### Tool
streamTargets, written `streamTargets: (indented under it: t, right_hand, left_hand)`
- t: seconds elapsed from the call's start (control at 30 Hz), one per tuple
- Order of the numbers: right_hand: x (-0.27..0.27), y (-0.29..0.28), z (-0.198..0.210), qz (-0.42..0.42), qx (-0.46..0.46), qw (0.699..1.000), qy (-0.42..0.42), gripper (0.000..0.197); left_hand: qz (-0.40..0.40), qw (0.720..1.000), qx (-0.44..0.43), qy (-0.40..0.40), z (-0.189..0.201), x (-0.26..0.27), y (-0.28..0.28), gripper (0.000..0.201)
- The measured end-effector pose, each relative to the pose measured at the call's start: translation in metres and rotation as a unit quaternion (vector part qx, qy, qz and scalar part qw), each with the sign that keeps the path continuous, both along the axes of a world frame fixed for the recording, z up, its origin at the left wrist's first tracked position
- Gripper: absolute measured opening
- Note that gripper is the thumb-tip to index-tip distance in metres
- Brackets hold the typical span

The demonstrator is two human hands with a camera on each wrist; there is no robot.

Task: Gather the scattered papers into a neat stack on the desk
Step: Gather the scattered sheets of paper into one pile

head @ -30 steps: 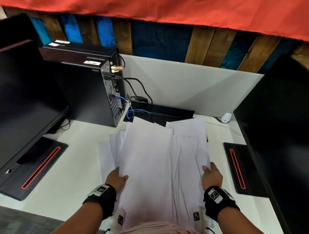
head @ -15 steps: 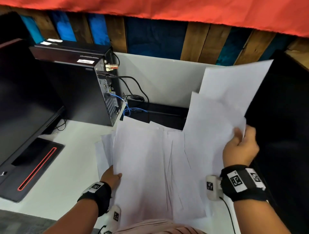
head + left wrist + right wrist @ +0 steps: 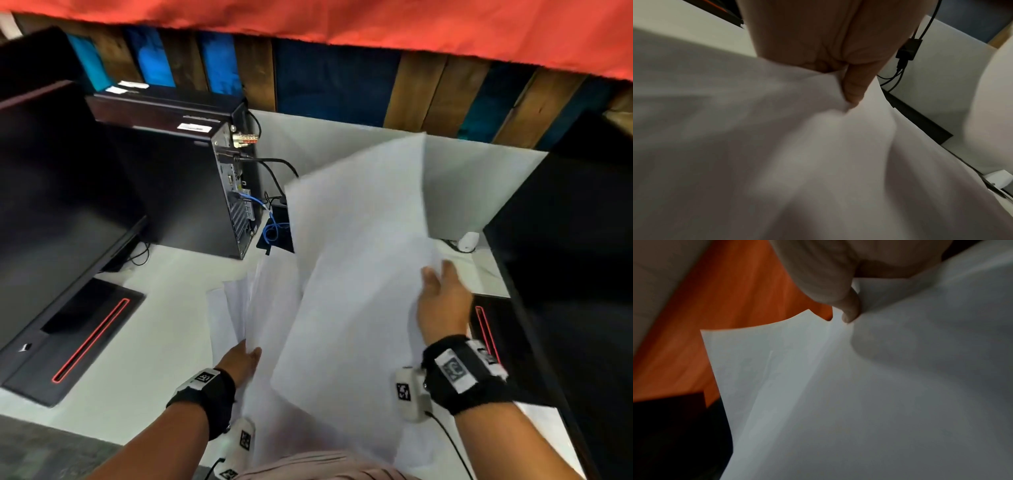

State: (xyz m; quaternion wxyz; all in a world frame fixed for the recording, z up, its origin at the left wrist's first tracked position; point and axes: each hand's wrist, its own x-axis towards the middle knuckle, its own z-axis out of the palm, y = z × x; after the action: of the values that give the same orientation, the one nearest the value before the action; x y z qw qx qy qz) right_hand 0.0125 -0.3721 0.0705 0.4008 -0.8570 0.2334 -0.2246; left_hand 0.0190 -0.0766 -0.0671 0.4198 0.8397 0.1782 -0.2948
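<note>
Grips the near edge of the pile (image 3: 270,308) with the left hand (image 3: 239,363); in the left wrist view, thumb pressed down into the top sheet hard enough to pucker it, fingers hidden beneath. Has not shifted from that spot over the last second, so serves as the anchor.

Just across from it, holds the lifted sheets (image 3: 359,274) in the right hand (image 3: 442,305): thumb pinched on the paper's edge in the right wrist view, fingers fairly straight along the right border in the head view. A second ago lay flat on the spread papers; half a second ago had raised this batch high and out to the right; now has swung it back leftward, tilted, above the pile between the two hands. Blurred, so likely still in motion.

Reads as a merge: loose right-hand papers about to land on the anchored ones, narrowing the spread. Not yet a neat stack, though. Under the left hand, edges fanned and askew on the desk (image 3: 154,342); squaring up still to do after the drop.

Beyond the left hand, a computer tower (image 3: 178,178) with cables. Beyond the right hand, a dark monitor (image 3: 575,257). Farthest, past the raised corner, a white partition (image 3: 479,185).
</note>
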Motion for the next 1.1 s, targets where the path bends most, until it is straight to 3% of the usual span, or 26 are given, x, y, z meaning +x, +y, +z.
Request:
streamTargets:
  t: [0.17,0.3,0.4,0.53,0.7,0.8,0.87,0.97,1.03,1.07,1.1]
  right_hand:
    - [-0.006,0.029,-0.083,0.107,0.060,0.971,0.206,0.038]
    - [-0.015,0.041,-0.110,0.188,0.100,0.926,0.311,0.046]
    - [-0.018,0.039,-0.119,0.205,0.075,0.930,0.295,0.053]
    - [-0.023,0.024,-0.128,0.169,0.042,0.952,0.253,0.028]
    - [-0.006,0.005,-0.119,0.088,-0.039,0.974,0.206,0.038]
    - [0.010,0.014,-0.110,0.078,0.002,0.990,0.116,0.033]
    - [0.016,0.024,-0.110,0.077,0.052,0.991,0.100,0.033]
    - [0.014,0.025,-0.124,0.038,0.037,0.971,0.234,0.047]
    - [0.002,0.018,-0.133,0.019,-0.034,0.914,0.404,0.055]
    - [-0.005,0.016,-0.136,0.019,-0.059,0.889,0.453,0.056]
    - [-0.012,0.015,-0.140,0.028,-0.067,0.885,0.460,0.053]
  left_hand:
    - [0.030,0.998,-0.039,0.025,0.000,-0.002,-0.001,0.066]
    - [0.043,0.998,-0.047,0.024,-0.003,-0.001,0.000,0.081]
    - [0.052,0.998,-0.036,0.010,-0.003,0.002,-0.002,0.067]
    - [0.053,0.998,-0.021,0.014,-0.002,0.003,-0.004,0.059]
    - [0.022,1.000,0.007,0.018,-0.001,0.004,-0.004,0.057]
    - [0.023,0.999,-0.010,0.020,0.003,0.003,-0.005,0.056]
    - [0.032,0.999,-0.018,0.015,0.005,0.002,-0.004,0.056]
    - [0.049,0.998,-0.031,0.003,0.004,-0.001,-0.004,0.058]
    - [0.075,0.995,-0.063,-0.021,0.003,-0.004,-0.006,0.062]
    - [0.095,0.992,-0.083,-0.031,0.004,-0.005,-0.008,0.063]
    - [0.113,0.988,-0.097,-0.042,0.004,-0.007,-0.010,0.066]
